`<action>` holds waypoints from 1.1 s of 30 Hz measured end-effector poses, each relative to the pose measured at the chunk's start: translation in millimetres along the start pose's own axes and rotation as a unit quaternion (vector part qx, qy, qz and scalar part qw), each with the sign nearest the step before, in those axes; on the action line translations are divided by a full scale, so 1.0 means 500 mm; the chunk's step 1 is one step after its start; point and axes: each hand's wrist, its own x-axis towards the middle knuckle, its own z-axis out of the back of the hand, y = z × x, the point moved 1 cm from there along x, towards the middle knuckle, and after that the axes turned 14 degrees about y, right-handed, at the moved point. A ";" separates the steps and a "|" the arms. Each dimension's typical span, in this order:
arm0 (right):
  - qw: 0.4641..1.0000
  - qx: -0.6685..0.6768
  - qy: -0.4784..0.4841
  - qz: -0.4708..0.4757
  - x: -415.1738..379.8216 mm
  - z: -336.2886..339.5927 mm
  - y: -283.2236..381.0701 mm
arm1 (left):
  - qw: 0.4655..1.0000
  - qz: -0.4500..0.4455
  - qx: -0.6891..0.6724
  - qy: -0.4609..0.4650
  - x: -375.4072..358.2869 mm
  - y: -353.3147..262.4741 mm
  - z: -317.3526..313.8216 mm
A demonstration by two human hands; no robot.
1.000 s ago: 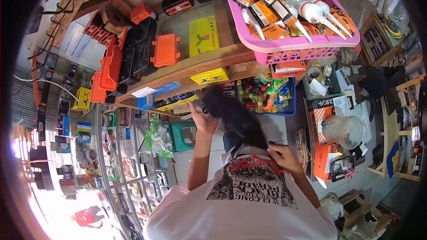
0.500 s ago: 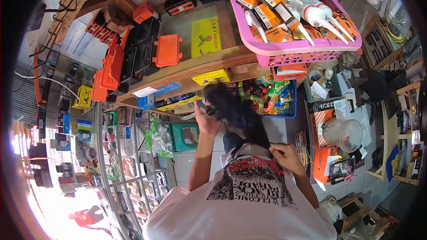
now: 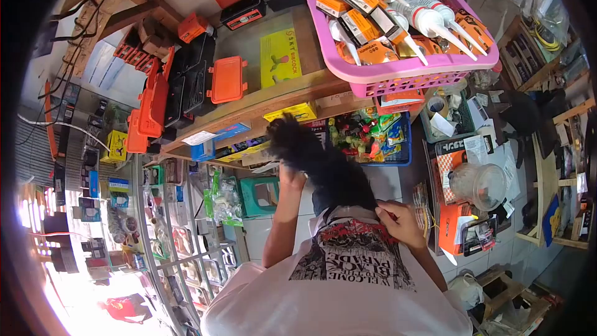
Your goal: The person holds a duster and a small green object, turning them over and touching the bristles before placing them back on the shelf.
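A long, black, fluffy thing [image 3: 339, 171] stretches from the front of the white printed shirt [image 3: 348, 298] up to the wooden shelf edge; I cannot tell what it is. Its upper end covers the fingers of my left hand [image 3: 291, 179], so whatever they hold is hidden. The bent fingers of my right hand [image 3: 401, 221] are closed beside the lower end, near the shirt. Something small and reddish shows at those fingers, too small to name. Just above the black thing, a yellow box [image 3: 291, 112] sits under the shelf.
A pink basket [image 3: 398, 84] of tubes and orange boxes stands on the wooden shelf [image 3: 249, 111], beside orange-lidded cases [image 3: 227, 79]. Below are a blue tray [image 3: 407, 143] of packets and a green stool [image 3: 249, 199]. At right, a clear tub [image 3: 485, 186]; at left, metal racks [image 3: 199, 258].
The upper end of the black fluffy thing has shifted left and now covers my left hand's fingers, where a small dark object showed before. My right hand has moved slightly.
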 end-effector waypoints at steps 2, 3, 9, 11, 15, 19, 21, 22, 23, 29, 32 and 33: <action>1.000 -0.006 -0.024 0.007 -0.002 -0.017 -0.014 | 0.999 -0.015 0.016 -0.036 0.011 -0.010 0.020; 1.000 0.009 -0.016 0.010 0.000 -0.020 -0.026 | 0.998 -0.031 0.014 -0.057 0.016 -0.019 0.067; 0.998 -0.057 0.025 -0.031 0.009 -0.018 -0.026 | 0.991 -0.087 -0.094 0.047 0.006 -0.017 0.077; 0.998 -0.023 -0.007 -0.053 0.012 -0.030 -0.035 | 0.994 -0.109 0.000 0.011 0.024 -0.004 -0.073; 0.998 -0.001 0.042 -0.051 0.014 -0.026 -0.028 | 0.994 -0.031 0.099 0.039 0.008 -0.011 -0.107; 0.999 -0.036 0.016 -0.030 0.014 -0.024 -0.036 | 0.995 -0.061 0.076 -0.037 0.007 0.013 -0.102; 0.998 -0.036 0.033 -0.040 0.012 -0.024 -0.036 | 0.995 -0.054 0.083 -0.013 0.002 -0.002 -0.116; 0.994 -0.037 0.079 -0.058 0.011 -0.017 -0.031 | 0.995 -0.052 0.085 -0.001 -0.003 -0.011 -0.117; 0.988 -0.039 0.125 -0.075 0.010 -0.013 -0.027 | 0.995 -0.056 0.080 0.036 -0.008 -0.018 -0.092; 0.995 0.023 0.092 -0.038 0.026 -0.035 -0.059 | 0.983 -0.071 0.106 -0.132 -0.023 -0.055 -0.139; 0.984 0.010 0.149 0.095 0.056 -0.031 -0.058 | 0.991 -0.090 0.028 0.096 -0.053 -0.074 0.009; 0.986 0.034 0.153 0.064 0.070 -0.021 -0.043 | 0.992 -0.112 0.038 0.052 -0.057 -0.079 0.033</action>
